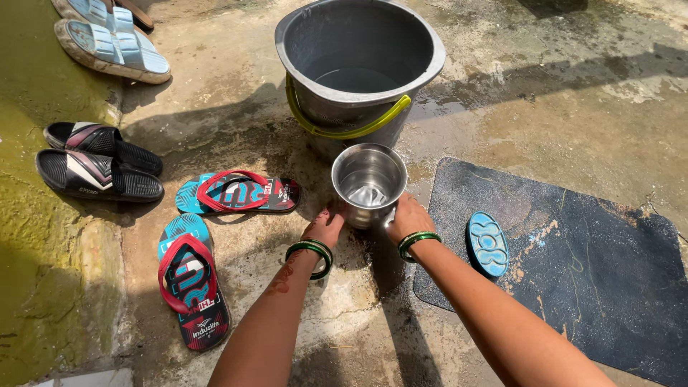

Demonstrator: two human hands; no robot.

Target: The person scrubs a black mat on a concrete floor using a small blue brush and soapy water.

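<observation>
A steel mug with a little water in it stands on the concrete, just in front of a grey plastic bucket. My right hand grips the mug's lower right side. On the mug's lower left, my left hand rests fingers against its base. Both wrists wear green bangles. The bucket has a yellow-green handle hanging down and holds some water.
A dark rubber mat lies at the right with a blue oval scrubber on its near edge. Blue-and-red flip-flops lie at the left, black slides farther left, pale sandals at top left. Wet ground surrounds the bucket.
</observation>
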